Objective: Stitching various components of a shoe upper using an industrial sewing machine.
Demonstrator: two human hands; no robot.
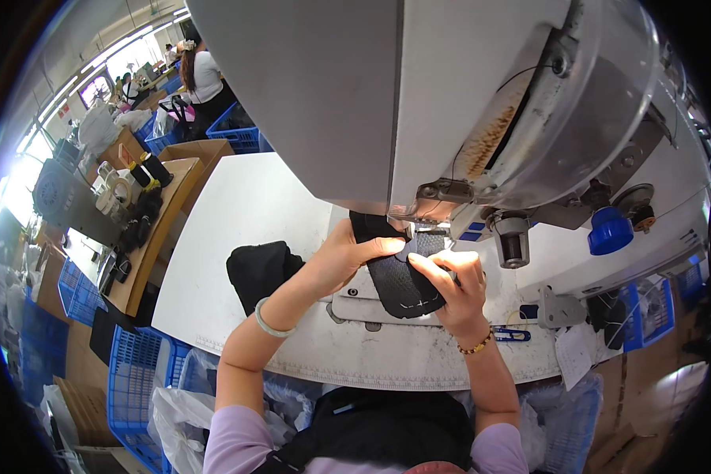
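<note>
A black fabric piece (400, 291) with a mesh texture and a short row of pale stitches near its near edge lies under the needle area of a white sewing machine (355, 103). My left hand (346, 254) grips its left side, thumb pressed on top. From the right, my right hand (457, 288) pinches the same piece with thumb and fingers, close to the presser foot. Both thumbs nearly meet just in front of the foot. Another black fabric piece (265, 272) rests on the white table (213, 213), left of my left forearm.
Blue-handled thread snips (512, 335) lie right of my right wrist. A blue knob (610, 231) sticks out from the machine. Blue baskets (138, 387) with plastic bags stand along the table's near edge. Thread spools (155, 168) sit on a wooden bench; people work far left.
</note>
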